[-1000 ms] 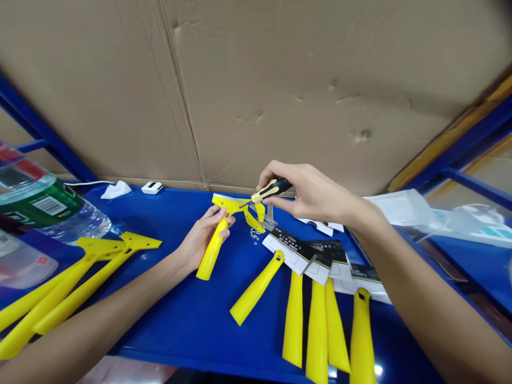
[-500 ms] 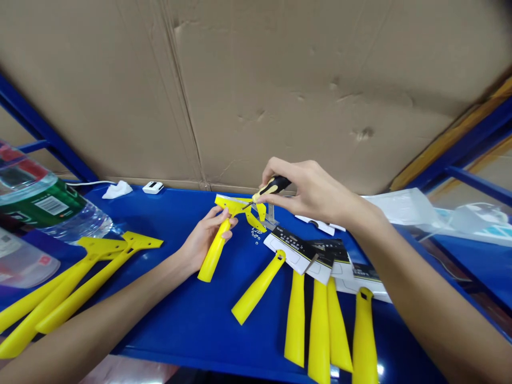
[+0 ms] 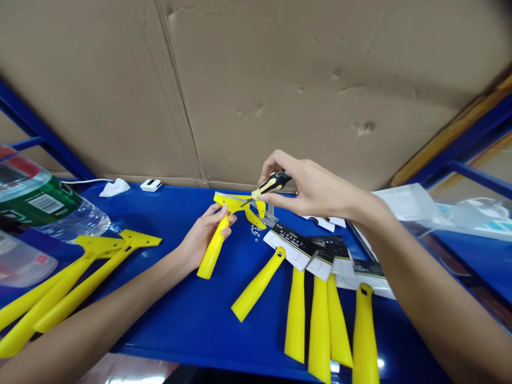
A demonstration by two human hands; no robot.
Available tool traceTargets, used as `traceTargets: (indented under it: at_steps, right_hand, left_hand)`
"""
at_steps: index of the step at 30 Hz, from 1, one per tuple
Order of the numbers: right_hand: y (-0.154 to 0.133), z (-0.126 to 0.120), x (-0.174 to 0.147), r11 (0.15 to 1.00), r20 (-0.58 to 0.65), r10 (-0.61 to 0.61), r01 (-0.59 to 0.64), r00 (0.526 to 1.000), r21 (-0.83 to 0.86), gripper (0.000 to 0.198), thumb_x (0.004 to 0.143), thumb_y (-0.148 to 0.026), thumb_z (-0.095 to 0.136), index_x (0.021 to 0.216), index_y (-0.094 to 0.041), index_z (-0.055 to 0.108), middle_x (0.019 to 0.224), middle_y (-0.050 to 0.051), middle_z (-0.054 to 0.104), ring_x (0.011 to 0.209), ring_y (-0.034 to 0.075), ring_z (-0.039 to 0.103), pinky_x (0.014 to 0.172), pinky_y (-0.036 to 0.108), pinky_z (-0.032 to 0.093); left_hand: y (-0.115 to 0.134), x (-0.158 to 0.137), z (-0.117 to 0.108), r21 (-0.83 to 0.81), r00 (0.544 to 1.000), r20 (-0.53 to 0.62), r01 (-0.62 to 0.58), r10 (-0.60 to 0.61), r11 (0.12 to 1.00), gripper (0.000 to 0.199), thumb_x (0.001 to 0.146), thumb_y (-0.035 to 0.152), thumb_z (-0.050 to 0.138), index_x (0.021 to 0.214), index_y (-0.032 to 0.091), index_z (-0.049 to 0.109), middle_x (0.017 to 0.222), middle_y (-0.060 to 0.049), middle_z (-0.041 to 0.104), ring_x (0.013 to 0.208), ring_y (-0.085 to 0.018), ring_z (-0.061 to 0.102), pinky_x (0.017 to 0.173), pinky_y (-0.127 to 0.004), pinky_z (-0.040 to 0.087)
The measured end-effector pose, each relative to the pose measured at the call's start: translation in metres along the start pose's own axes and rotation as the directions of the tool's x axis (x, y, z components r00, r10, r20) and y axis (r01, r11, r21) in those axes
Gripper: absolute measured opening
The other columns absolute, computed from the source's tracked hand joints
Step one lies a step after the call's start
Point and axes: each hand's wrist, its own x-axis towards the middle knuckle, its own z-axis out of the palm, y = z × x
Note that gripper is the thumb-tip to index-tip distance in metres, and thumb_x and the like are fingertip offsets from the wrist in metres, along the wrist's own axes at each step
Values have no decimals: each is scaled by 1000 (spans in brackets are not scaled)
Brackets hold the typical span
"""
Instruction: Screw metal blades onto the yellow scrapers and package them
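My left hand (image 3: 205, 234) is closed around the neck of a yellow scraper (image 3: 214, 248), its wide head angled up toward the cardboard. In my right hand (image 3: 298, 181) is a screwdriver (image 3: 270, 185) with a black and cream handle, its shaft slanting down to the right part of the scraper's head. The exact contact at the tip is too small to tell. Just beside the head lie loose yellow plastic pieces (image 3: 255, 216) and thin metal blades (image 3: 271, 213). Several small nuts (image 3: 255, 231) are scattered below them on the blue table (image 3: 180, 314).
Several yellow handles (image 3: 320, 325) with printed cards (image 3: 294, 245) lie at front right. More yellow scrapers (image 3: 96, 256) rest at left, near a large water bottle (image 3: 48, 197). A white device (image 3: 151, 184) and crumpled tissue (image 3: 114, 188) sit at the back, against a cardboard wall (image 3: 256, 96).
The screwdriver handle has turned slightly in my right hand, and its fingers have shifted. My left hand keeps its hold on the scraper. The view has moved a little.
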Motion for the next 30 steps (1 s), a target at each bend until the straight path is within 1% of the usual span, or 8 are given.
traceTargets:
  at_steps: [3,8,13,16,19,24,27,30]
  right_hand:
    - [-2,0,0,995,1,-47,47,999,83,23,98,-33,71,116,-23,63,118,8,77,99,23,72,82,35,53]
    - [-3,1,0,998,-17,18,-19,1000,-67,21,99,-36,71,113,-22,62,94,4,75,79,21,67,73,35,46]
    - [-2,1,1,998,34,-60,60,998,-3,25,97,-27,70,120,-23,61,117,8,75,98,24,69,84,36,49]
    - [-4,3,2,998,8,-63,63,998,8,15,98,-28,70,110,-22,63,106,5,76,89,22,69,80,35,48]
    - [-6,5,2,998,-38,6,-8,999,-61,23,98,-36,73,111,-21,62,96,5,74,79,21,66,73,35,45]
    - [-7,6,1,997,-6,-49,49,999,51,28,98,-31,70,121,-23,58,120,9,73,97,24,70,82,36,52]
    - [-7,8,2,994,-42,-102,104,994,38,16,100,-30,67,113,-23,61,110,5,74,91,21,69,80,34,51]
    - [-8,6,2,993,-57,-105,101,993,-62,17,102,-36,68,109,-23,61,97,3,73,81,19,65,75,33,47]
  left_hand:
    - [-1,1,-1,-6,1000,12,2,-2,1000,14,99,17,70,108,20,60,86,-3,61,53,-7,52,47,-15,49]
    - [-3,2,-4,12,1000,26,0,0,1000,15,100,18,70,110,20,59,86,-3,61,53,-7,54,49,-16,50]
    - [-1,3,-4,20,1000,15,-4,4,1000,11,102,17,66,106,20,56,85,-3,62,51,-7,53,47,-16,49]
    - [-1,2,-3,22,1000,18,-2,1,1000,11,101,17,67,107,20,58,84,-3,62,51,-7,53,47,-16,49]
    - [-2,1,-2,38,1000,24,-5,4,999,13,101,17,68,110,19,60,84,-3,62,52,-8,53,47,-16,49]
    - [-2,2,-2,33,1000,11,-9,9,999,10,101,16,67,106,19,59,85,-3,62,52,-7,52,47,-16,48]
    - [-3,2,-3,29,1000,20,1,-2,1000,14,100,18,70,110,19,59,86,-3,62,54,-7,52,48,-16,48]
    - [-5,3,-4,18,999,49,-10,9,1000,21,98,15,73,114,19,61,90,-4,63,60,-9,56,50,-16,50]
